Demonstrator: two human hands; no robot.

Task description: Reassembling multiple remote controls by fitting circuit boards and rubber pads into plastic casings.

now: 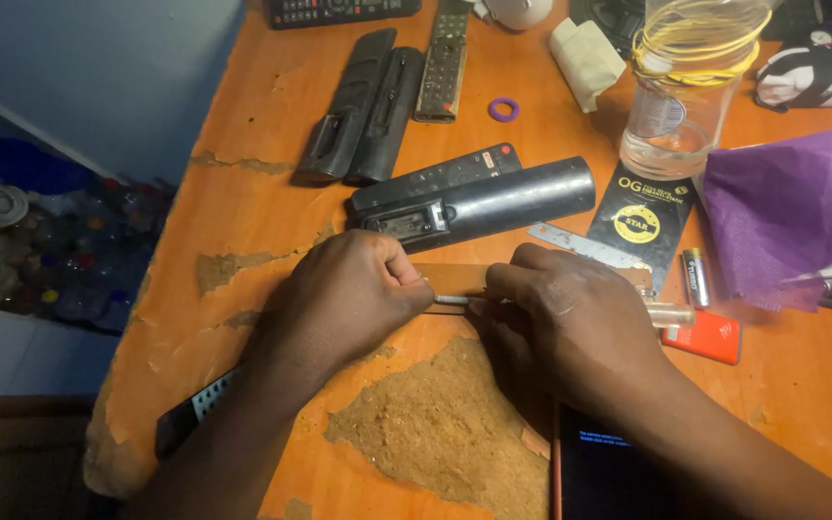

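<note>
Here, both hands (455, 299) work on a chipped orange table (243, 202).

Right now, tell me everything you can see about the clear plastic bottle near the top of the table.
The clear plastic bottle stands upright on the orange table, near its far right side. It looks see-through and mostly empty, and its top is cut off by the frame. Loops of thin yellow wire circle its upper part. Its base sits just behind a black packet with a gold emblem, beside a purple sheet.

Both hands pinch a thin metal rod (456, 299): left hand (344, 299), right hand (565, 318). Brown strip (450, 277) beneath, on worn orange tabletop (243, 212). Black remotes (474, 197) just behind.
</note>
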